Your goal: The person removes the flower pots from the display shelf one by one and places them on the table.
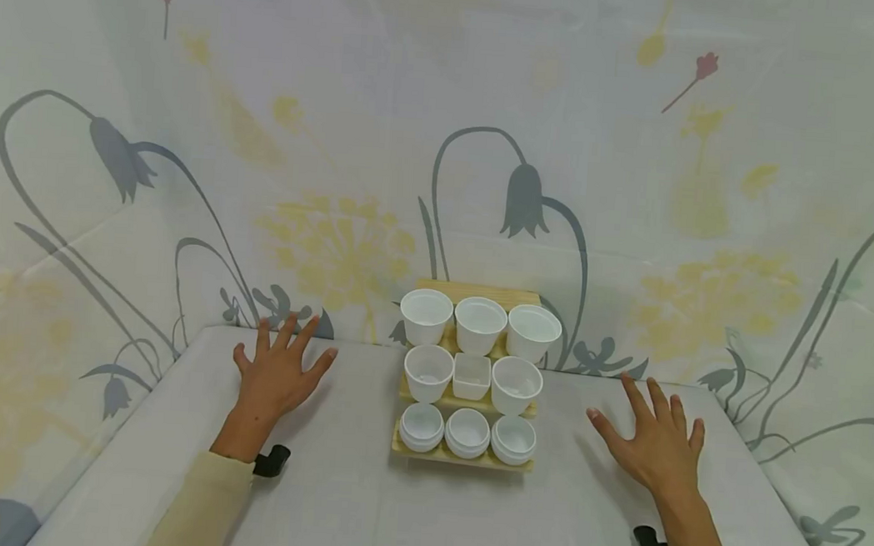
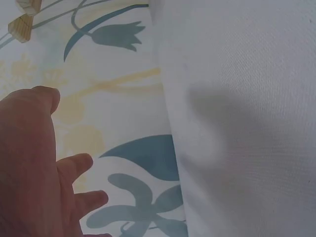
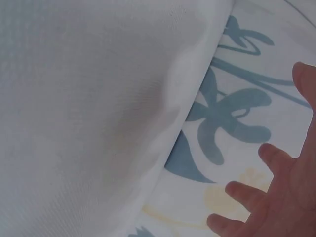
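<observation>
A tiered wooden rack (image 1: 477,293) stands at the middle of the table, holding small white containers in three rows of three. Round cups (image 1: 480,336) fill the top row. In the middle row, a square cup (image 1: 471,379) sits between two round ones. Low round bowls (image 1: 466,447) line the bottom tier. To the rack's left, my left hand (image 1: 276,376) is held with fingers spread, touching no container. My right hand (image 1: 655,445) is likewise spread on the rack's right, holding nothing. Both wrist views show the spread fingers, and the left one also catches wooden corners of the rack (image 2: 20,27).
A white cloth covers the table (image 1: 318,499), and its back edge meets a flower-printed curtain (image 1: 385,136) that also hangs at both sides. A black wrist piece (image 1: 272,462) is on the left wrist, and another black piece (image 1: 649,545) is on the right.
</observation>
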Demonstrator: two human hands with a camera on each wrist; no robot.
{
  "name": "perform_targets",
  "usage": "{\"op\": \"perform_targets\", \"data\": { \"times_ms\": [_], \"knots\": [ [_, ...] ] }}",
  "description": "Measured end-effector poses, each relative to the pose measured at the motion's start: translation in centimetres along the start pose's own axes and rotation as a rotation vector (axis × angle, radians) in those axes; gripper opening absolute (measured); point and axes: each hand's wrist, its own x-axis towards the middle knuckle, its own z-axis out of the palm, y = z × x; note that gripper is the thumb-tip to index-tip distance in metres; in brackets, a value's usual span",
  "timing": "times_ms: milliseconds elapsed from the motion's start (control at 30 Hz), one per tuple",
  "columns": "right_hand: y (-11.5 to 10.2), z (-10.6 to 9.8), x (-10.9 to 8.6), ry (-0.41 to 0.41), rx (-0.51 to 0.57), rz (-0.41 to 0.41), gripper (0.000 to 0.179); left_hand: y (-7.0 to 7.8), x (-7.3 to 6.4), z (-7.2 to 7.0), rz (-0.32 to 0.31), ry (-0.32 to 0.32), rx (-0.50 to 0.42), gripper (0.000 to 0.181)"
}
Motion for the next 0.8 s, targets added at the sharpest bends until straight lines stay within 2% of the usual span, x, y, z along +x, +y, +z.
{"op": "perform_targets", "data": {
  "times_ms": [200,467,667,800],
  "knots": [
    [-0.25,-0.13,0.03,0.010,-0.011,-0.007,0.094,-0.09,0.08,0.13,0.009,0.016,-0.009,0.078],
    [-0.49,-0.21,-0.10,0.068,0.004,-0.062,0.089,0.21,-0.05,0.40,0.024,0.048,-0.055,0.073],
    [-0.60,-0.18,0.07,0.108,0.011,-0.099,0.085,0.67,-0.14,0.47,0.057,0.081,-0.114,0.069],
    [-0.89,-0.25,0.13,0.140,0.021,-0.134,0.082,0.73,-0.06,0.76,0.065,0.075,-0.156,0.070]
  ]
}}
